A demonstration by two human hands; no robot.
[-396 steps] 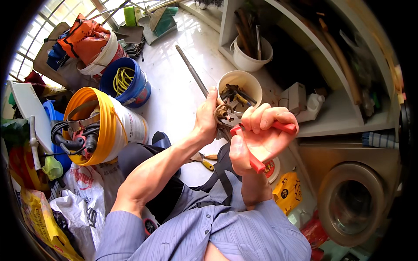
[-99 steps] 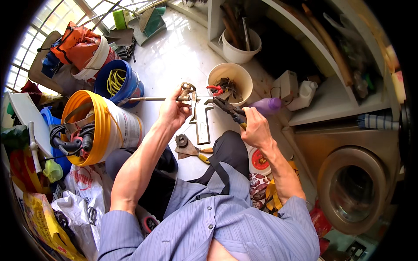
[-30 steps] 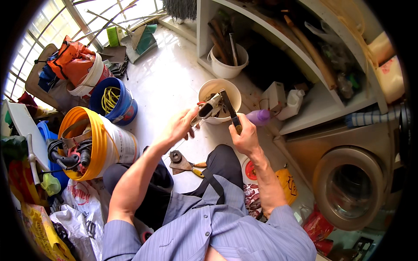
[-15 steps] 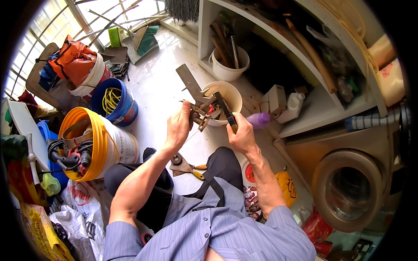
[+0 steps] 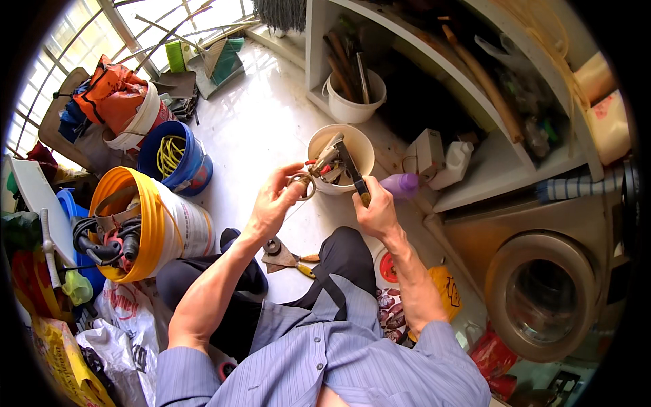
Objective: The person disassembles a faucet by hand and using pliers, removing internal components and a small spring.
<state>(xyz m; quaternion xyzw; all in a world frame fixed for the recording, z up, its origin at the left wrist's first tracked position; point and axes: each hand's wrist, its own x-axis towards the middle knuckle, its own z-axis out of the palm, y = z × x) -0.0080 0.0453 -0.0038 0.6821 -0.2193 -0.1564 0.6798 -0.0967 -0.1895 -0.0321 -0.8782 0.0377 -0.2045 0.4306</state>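
Observation:
In my left hand [image 5: 272, 203] is a metal tool with a ring-shaped end [image 5: 310, 192], pinched between thumb and fingers. Its exact kind I cannot make out. My right hand [image 5: 377, 209] is closed around a long, dark, narrow tool [image 5: 351, 165] with a yellowish patch near the grip; its kind is unclear too. Both hands are at the near side of a white bucket [image 5: 369, 146], and the dark tool slants up across its opening. Inside the bucket lie small tools, one with a red part [image 5: 324, 169]. Another pale, worn metal piece [image 5: 329, 148] shows beside the dark tool.
A scraper [image 5: 279, 258] and yellow-handled tools [image 5: 305, 270] lie on the floor between my legs. Left stand a yellow-rimmed bucket [image 5: 150, 197] and a blue bucket [image 5: 198, 159]. A purple bottle [image 5: 401, 185], a white jug [image 5: 453, 165] and a washing machine [image 5: 498, 271] are right.
The wide flat metal tool that stuck up above my left hand is out of sight. My left hand has turned and shifted slightly left, now showing the ring. The right hand stays nearly still.

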